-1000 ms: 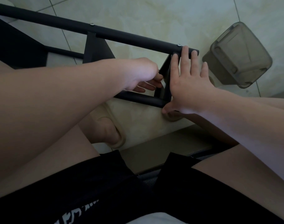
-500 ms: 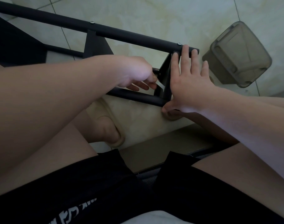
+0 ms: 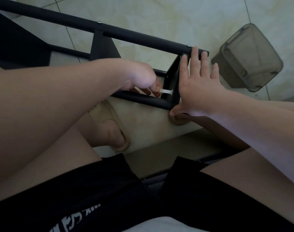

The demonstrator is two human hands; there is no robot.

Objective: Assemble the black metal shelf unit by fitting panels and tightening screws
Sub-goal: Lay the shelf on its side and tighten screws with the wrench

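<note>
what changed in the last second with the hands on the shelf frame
The left hand drew slightly back from the end panel, baring the thin pale tool it pinches. The right hand stayed flat on that panel; the shelf frame did not move.

The floor (image 3: 159, 22) is pale glossy tile, cream with faint marbling, crossed by thin dark joints. A bin (image 3: 248, 59) of smoky grey see-through plastic with rounded corners stands on the floor at far right, across one joint. Nearer, a beige slipper (image 3: 121, 138) rests on the floor, worn on a foot with the heel showing. The rim of a second slipper (image 3: 178, 120) shows to its right, mostly hidden. A band of shadow darkens the near floor. Black shorts (image 3: 92, 190) fill the bottom, with a white print (image 3: 79, 220) on the left leg, partly cut off. White cloth (image 3: 153, 226) shows at the bottom edge.
</note>
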